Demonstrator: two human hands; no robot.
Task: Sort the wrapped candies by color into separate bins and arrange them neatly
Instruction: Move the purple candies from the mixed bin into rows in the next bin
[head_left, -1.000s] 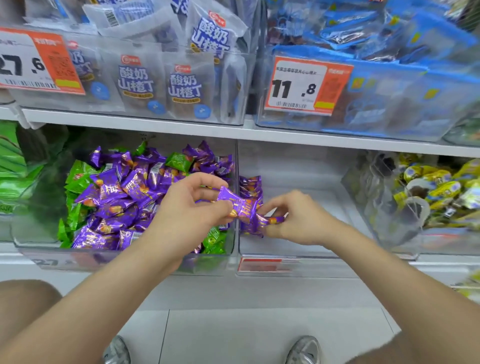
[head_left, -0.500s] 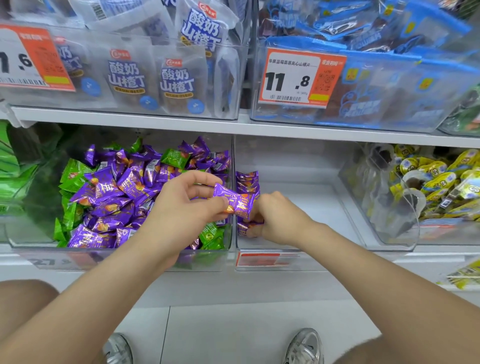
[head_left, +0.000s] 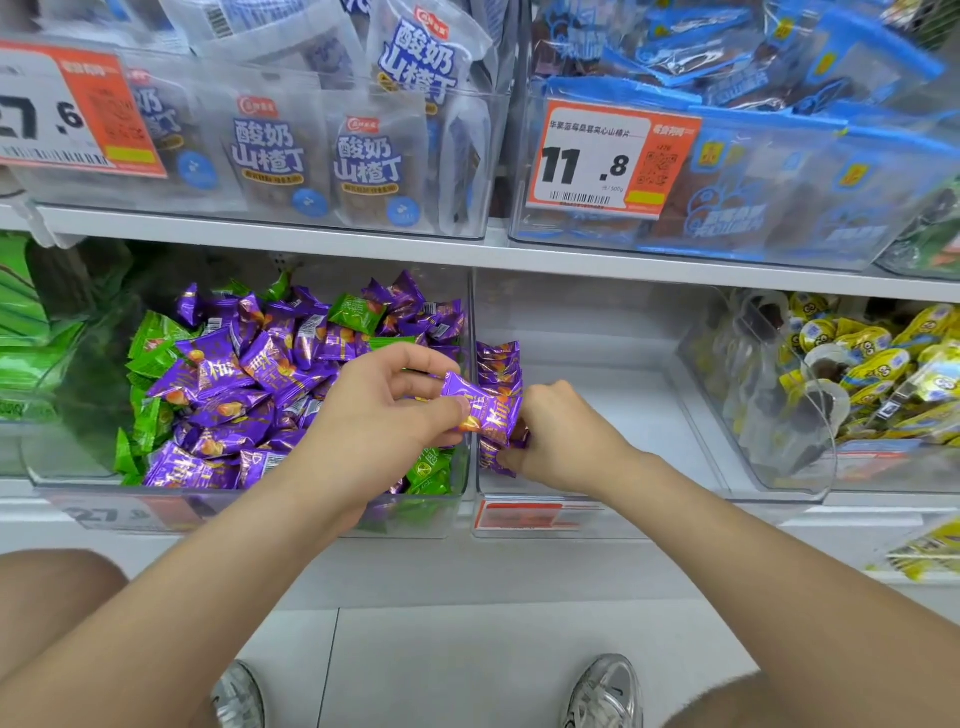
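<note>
A clear bin (head_left: 249, 512) on the lower shelf holds a mixed heap of purple candies (head_left: 260, 374) and green candies (head_left: 150, 348). My left hand (head_left: 379, 415) pinches one purple candy (head_left: 480, 410) above the wall between this bin and the middle clear bin (head_left: 597, 332). In that middle bin a row of purple candies (head_left: 498, 361) stands along the left wall. My right hand (head_left: 563, 441) reaches into the bin's front left corner, its curled fingers on the front purple candies (head_left: 493, 460) of the row; the fingertips are hidden.
To the right stands a clear bin (head_left: 769, 415) of yellow wrapped sweets. The upper shelf (head_left: 467, 252) carries bins of bagged snacks with orange price tags (head_left: 608, 156). Green packs (head_left: 26, 353) fill the far left. My shoes (head_left: 605, 691) stand on the tiled floor below.
My right hand has moved left and down into the middle bin's front corner against the row. My left hand still holds the purple candy at the divider.
</note>
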